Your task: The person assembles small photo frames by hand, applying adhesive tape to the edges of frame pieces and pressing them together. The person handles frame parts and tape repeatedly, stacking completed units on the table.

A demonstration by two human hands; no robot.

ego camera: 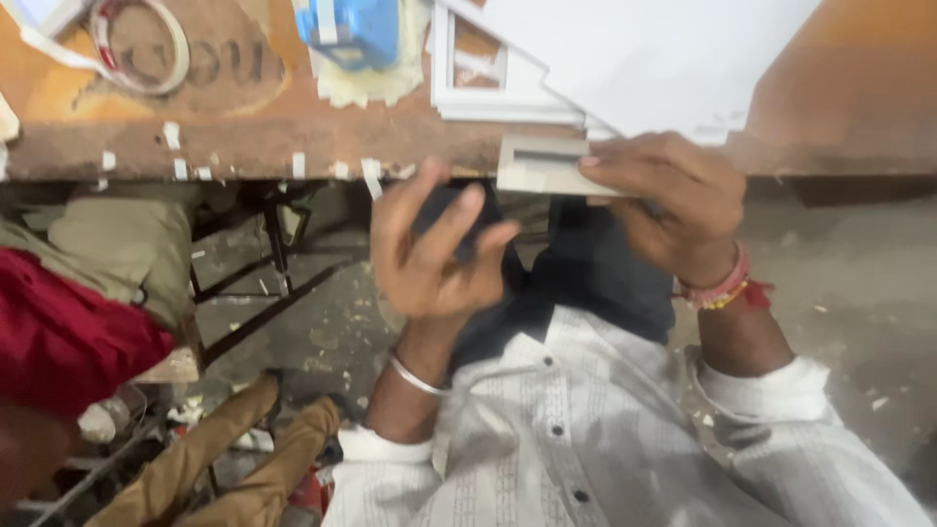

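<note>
My right hand (669, 200) grips a small grey rectangular frame piece (542, 166) with a slot in it, held at the edge of the brown wooden workbench (244, 137). My left hand (429, 249) hovers just left of the piece with fingers spread and curled, holding nothing that I can see. A metal bangle sits on my left wrist and red thread bands on my right wrist. Both sleeves are white.
On the bench lie large white sheets (644, 54), a white frame (488, 83), a blue object (351, 29) on pale tape and a tape roll (142, 44). Bits of tape stick along the bench edge. Another person in red (68, 332) sits low left beside a metal stand.
</note>
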